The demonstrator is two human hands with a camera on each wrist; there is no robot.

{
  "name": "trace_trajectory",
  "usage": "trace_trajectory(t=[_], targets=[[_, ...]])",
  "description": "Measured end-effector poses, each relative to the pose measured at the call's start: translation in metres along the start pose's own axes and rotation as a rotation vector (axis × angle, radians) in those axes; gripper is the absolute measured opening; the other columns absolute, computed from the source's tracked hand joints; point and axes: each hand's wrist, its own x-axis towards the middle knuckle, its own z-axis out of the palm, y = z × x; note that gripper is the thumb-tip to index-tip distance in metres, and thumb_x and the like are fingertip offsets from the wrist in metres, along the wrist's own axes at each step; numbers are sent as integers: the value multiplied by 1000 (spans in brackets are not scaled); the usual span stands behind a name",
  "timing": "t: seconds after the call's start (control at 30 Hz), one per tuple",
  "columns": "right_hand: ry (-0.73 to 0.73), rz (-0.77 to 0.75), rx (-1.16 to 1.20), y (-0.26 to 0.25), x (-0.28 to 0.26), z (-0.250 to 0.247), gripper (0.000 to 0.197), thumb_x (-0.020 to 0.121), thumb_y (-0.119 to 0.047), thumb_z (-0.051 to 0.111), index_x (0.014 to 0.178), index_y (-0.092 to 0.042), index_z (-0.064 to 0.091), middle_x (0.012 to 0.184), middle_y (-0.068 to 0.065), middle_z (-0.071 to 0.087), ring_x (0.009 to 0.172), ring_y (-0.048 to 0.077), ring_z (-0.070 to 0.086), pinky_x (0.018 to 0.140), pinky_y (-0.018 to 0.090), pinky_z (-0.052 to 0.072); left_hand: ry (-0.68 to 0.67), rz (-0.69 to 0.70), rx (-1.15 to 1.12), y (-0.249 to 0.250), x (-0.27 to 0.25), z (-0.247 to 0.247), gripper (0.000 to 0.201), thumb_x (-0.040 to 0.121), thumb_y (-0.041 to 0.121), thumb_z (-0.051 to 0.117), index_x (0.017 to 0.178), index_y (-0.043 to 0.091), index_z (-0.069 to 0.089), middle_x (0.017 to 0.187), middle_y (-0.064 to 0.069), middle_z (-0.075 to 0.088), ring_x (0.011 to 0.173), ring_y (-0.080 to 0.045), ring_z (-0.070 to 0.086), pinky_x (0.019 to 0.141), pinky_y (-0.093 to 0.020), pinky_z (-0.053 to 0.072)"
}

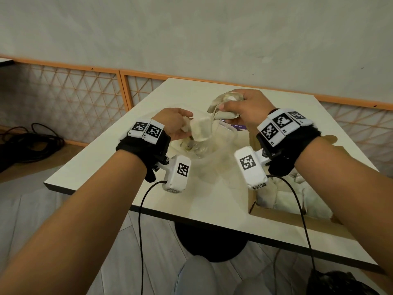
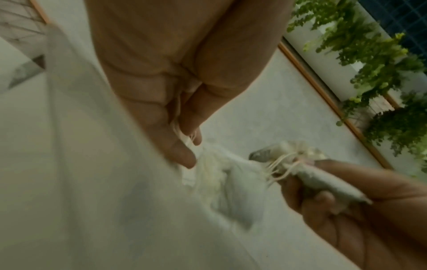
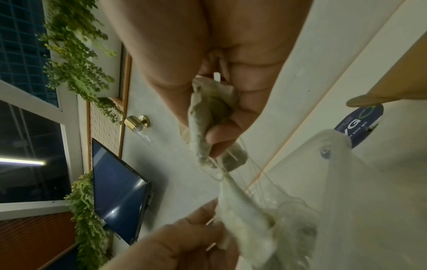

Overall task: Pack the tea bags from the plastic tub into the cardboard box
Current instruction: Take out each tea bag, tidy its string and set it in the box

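Note:
My right hand [image 1: 244,107] grips a bunch of pale tea bags [image 1: 225,99] raised above the clear plastic tub [image 1: 223,141] in the middle of the table. My left hand [image 1: 176,126] pinches another clump of tea bags [image 1: 200,129] just over the tub. White strings [image 2: 275,169] run tangled between the two clumps. In the right wrist view the held tea bags [image 3: 208,109] hang from my fingers. The cardboard box [image 1: 276,216] sits open at the front right, with several tea bags [image 1: 287,194] inside.
The cream table [image 1: 106,167] stands on a black pedestal. A purple-labelled lid [image 1: 238,126] lies behind the tub. Black cables [image 1: 27,141] lie on the floor at left. An orange lattice rail [image 1: 85,92] runs along the wall. Wrist camera cords hang below both arms.

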Motion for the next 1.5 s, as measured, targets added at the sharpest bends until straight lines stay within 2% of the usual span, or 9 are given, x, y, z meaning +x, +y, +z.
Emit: trace_trajectory(t=[0.27,0.4,0.5,0.93,1.03,1.13,1.23,1.37,1.5], targets=[[-7,-9,16,-12,-10,-14,24,81,-1,63,104,7,62,94,16,69,74,19,65,57,22,52,-30,191,523,6,-5,16,45,84,12,67,125,24,54,134,-4,50,107,-20,57,97,-37,49],[-4,-25,36,-19,-16,-14,9,83,0,61,91,0,65,81,5,74,74,17,67,58,20,52,-130,258,835,12,-18,28,50,76,42,75,121,34,57,125,7,48,102,-14,53,87,-26,41],[-1,-45,71,-30,-23,-27,10,83,0,60,91,-4,64,87,11,74,79,20,69,58,20,50,-109,298,1044,10,-20,32,26,83,36,70,107,26,70,105,5,63,96,-13,56,77,-19,33],[114,108,-82,-8,-113,-146,13,83,-3,61,92,-10,65,75,-3,73,70,8,68,55,16,53,5,237,989,13,0,29,30,88,17,61,118,17,65,102,-9,67,84,-18,54,72,-22,38],[162,180,-115,4,-134,-169,20,83,-2,61,103,-2,63,89,8,70,76,16,67,54,17,53,124,394,865,26,-4,45,40,88,9,52,127,19,57,129,-6,55,93,-20,53,77,-25,37],[170,195,-99,9,-149,-185,25,84,1,59,108,5,60,86,10,71,72,16,68,55,19,53,246,651,602,38,-17,71,40,85,2,45,119,16,61,113,-2,55,91,-15,54,69,-18,39],[120,157,-84,4,-158,-193,18,84,4,57,101,1,62,72,2,72,65,12,68,52,18,52,96,644,261,45,-36,110,29,85,0,48,101,19,64,97,3,59,77,-4,54,70,-12,46],[-25,97,-68,-11,-161,-185,15,77,-2,61,92,-6,63,78,5,73,71,15,69,58,22,53,-338,263,-98,23,-65,161,8,93,27,57,93,21,63,101,3,65,101,-14,60,82,-33,48],[-139,89,-17,-12,-149,-164,18,77,1,61,92,-9,64,79,3,72,71,13,68,61,24,56,-737,-162,-304,-18,-79,192,63,89,63,43,120,11,60,109,-10,63,99,-26,61,81,-42,54]])
